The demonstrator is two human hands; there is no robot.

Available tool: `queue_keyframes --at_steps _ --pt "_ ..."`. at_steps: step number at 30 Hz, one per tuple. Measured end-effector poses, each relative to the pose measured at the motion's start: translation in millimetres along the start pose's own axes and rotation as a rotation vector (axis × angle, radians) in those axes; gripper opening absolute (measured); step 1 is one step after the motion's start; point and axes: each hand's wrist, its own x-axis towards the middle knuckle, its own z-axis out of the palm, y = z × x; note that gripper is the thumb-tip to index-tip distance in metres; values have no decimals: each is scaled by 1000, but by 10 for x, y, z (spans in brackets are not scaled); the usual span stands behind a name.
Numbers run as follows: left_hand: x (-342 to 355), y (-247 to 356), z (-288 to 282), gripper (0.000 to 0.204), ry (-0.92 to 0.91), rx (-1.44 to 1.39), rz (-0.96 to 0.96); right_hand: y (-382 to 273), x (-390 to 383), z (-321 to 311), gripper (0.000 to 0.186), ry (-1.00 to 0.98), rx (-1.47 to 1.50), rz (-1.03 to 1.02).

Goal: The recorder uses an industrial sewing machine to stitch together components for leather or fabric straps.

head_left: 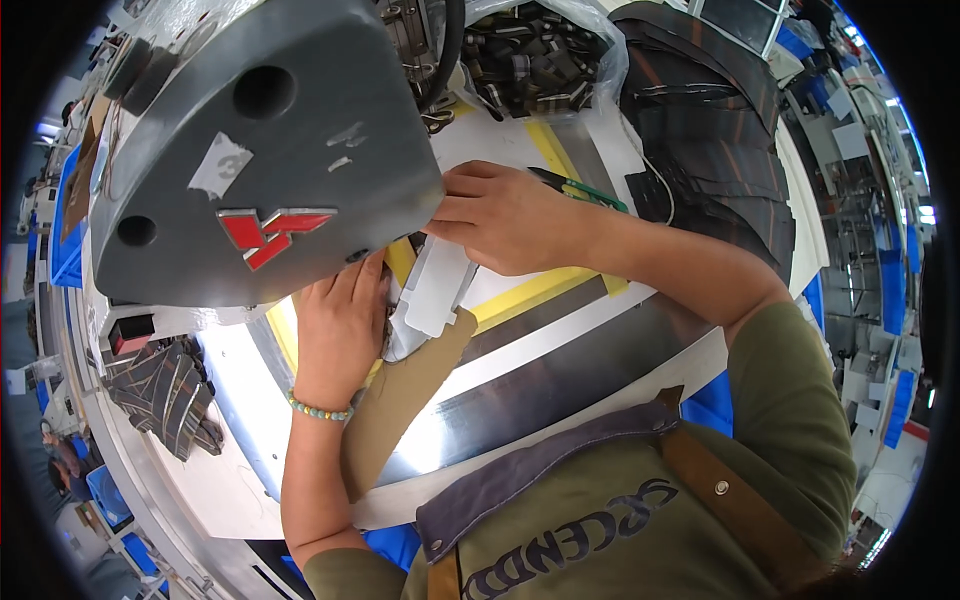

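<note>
My left hand (341,326) lies flat with fingers together, pressing on a white shaped piece (432,296) under the grey machine head (265,140). My right hand (505,215) reaches in from the right and holds the far edge of the same white piece close to the machine. A green-handled tool (590,193) shows just behind my right wrist. A tan strip (405,395) runs from under the white piece toward me.
A clear bag of dark cut pieces (535,60) sits at the back. Stacked dark striped fabric (705,130) lies at the right, and more dark pieces (165,395) at the left. Yellow tape (530,293) marks the metal table (540,390).
</note>
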Motion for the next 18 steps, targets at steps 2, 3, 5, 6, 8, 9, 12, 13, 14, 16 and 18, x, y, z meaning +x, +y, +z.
queue_keyframes --at_steps 2,3,5,6,8,9,12,13,14,16,18 --pt "-1 -1 -4 52 2 -8 -4 -19 -7 -14 39 -10 -20 1" --pt "-3 -3 -9 51 3 -13 -6 -26 0 -22 42 -16 -41 4" --pt "-6 -2 -11 51 4 -20 -15 -24 25 -39 40 0 -40 0" --pt "-7 1 -11 50 4 -27 -19 -22 33 -46 39 17 -42 1" --pt "-7 4 -22 49 -2 -35 -32 -17 40 -48 39 4 -15 -2" --pt "-8 3 -26 49 -9 -42 -41 -14 43 -48 38 -7 11 -3" --pt "-8 1 -25 47 -8 -54 -45 -5 32 -60 39 -43 16 -2" --pt "-1 2 -23 47 -7 -54 -44 -2 27 -64 39 -43 14 -2" --pt "-2 9 -26 47 -9 -62 -47 -4 27 -65 39 -38 13 -3" --pt "-2 14 -41 47 -11 -68 -51 -9 38 -76 39 -31 11 -4" --pt "-8 20 -50 46 -17 -65 -55 -19 43 -87 40 -53 17 8"
